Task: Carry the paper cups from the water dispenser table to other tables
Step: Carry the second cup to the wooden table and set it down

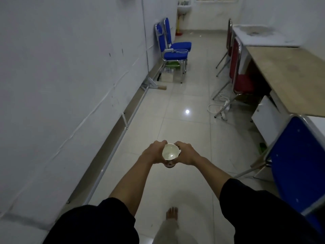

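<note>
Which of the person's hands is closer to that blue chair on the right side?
The right hand. It holds the paper cup on the side facing the blue chair; the left hand grips the cup's far side, nearer the wall.

Black sleeves (98, 224) are worn on both arms, pushed up so that the forearms are left bare down to each hand. A light, pale trouser leg (167, 231) is seen below, and the foot (172, 213) is left bare, without shoe or sock.
</note>
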